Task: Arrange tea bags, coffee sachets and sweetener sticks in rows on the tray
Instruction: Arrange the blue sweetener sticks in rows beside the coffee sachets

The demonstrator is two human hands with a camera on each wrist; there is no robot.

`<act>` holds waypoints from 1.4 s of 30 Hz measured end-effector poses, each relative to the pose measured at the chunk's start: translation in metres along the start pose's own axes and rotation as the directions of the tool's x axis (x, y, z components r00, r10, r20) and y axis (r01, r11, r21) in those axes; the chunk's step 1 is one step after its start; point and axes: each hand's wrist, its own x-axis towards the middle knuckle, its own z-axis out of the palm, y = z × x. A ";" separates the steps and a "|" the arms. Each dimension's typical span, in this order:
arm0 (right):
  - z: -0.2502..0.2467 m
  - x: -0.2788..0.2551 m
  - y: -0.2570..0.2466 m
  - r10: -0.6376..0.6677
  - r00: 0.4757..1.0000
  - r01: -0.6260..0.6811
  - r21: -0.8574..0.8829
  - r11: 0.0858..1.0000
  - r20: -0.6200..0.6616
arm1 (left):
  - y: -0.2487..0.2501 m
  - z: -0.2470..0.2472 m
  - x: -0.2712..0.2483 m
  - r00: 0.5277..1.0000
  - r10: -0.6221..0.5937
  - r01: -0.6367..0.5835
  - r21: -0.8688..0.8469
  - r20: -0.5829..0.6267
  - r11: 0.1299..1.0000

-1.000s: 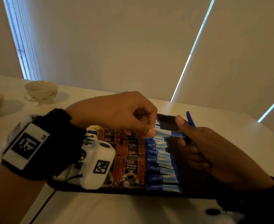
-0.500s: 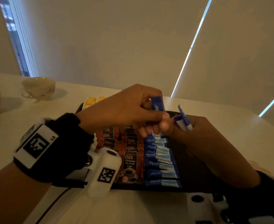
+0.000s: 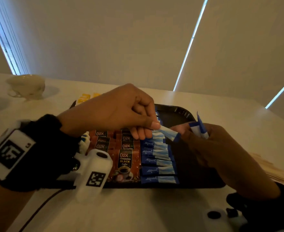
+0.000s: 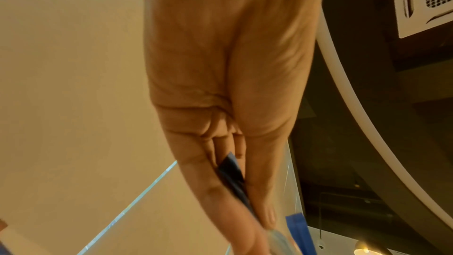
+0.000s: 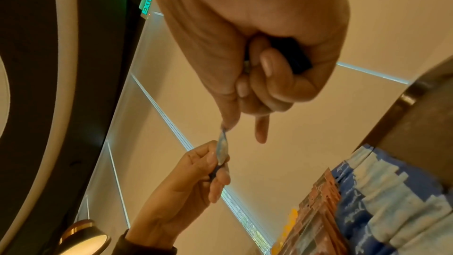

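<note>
A dark, glossy plastic-looking tray (image 3: pixel 179 113) sits on a smooth, matt pale table (image 3: pixel 154 211). On the tray, brown coffee sachets (image 3: pixel 126 163) show a shiny foil-like sheen; just beside them, blue-and-white sweetener sticks (image 3: pixel 159 170) look like matt paper. Well apart from the tray, a cream cup (image 3: pixel 27 86) appears glazed ceramic.

You have one black plastic tray (image 3: pixel 179 113) at twelve o'clock. On it, roughly seven blue-and-white paper sweetener sticks (image 3: pixel 158 170) show in a column; the far ones are hidden. Brown foil coffee sachets (image 3: pixel 125 162) fill two columns, about seven visible. One white teacup (image 3: pixel 27 87) sits at ten o'clock. Two yellow packets (image 3: pixel 85 97) lie beyond the tray.
</note>
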 end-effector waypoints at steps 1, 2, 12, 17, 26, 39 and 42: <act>-0.001 0.000 0.000 0.024 1.000 -0.024 0.027 0.999 0.006 | 0.000 0.003 0.001 1.000 -0.001 0.001 -0.003 -0.001 1.000; -0.002 -0.001 0.000 0.043 0.999 -0.044 0.069 0.997 0.009 | 0.000 0.005 0.002 1.000 -0.001 0.001 -0.004 -0.003 1.000; -0.002 0.001 0.012 0.053 0.998 -0.051 -0.081 0.995 0.019 | -0.005 0.009 0.003 1.000 -0.024 0.027 0.181 -0.015 0.983; -0.004 0.022 0.027 0.258 0.959 -0.200 -0.370 0.907 0.114 | 0.007 -0.036 -0.014 0.962 0.069 0.021 0.323 -0.264 0.946; 0.002 0.035 0.034 0.317 0.940 -0.214 -0.509 0.834 0.123 | 0.015 -0.066 -0.036 0.885 0.181 -0.030 0.335 -0.430 0.942; 0.036 0.032 -0.039 -0.308 0.950 0.279 -0.562 0.778 0.046 | 0.002 -0.031 -0.011 0.994 0.097 -0.079 0.306 -0.045 0.949; 0.043 0.043 -0.052 -0.421 0.907 0.314 -0.661 0.681 -0.003 | -0.001 -0.030 -0.008 0.979 0.149 -0.103 0.287 -0.142 0.952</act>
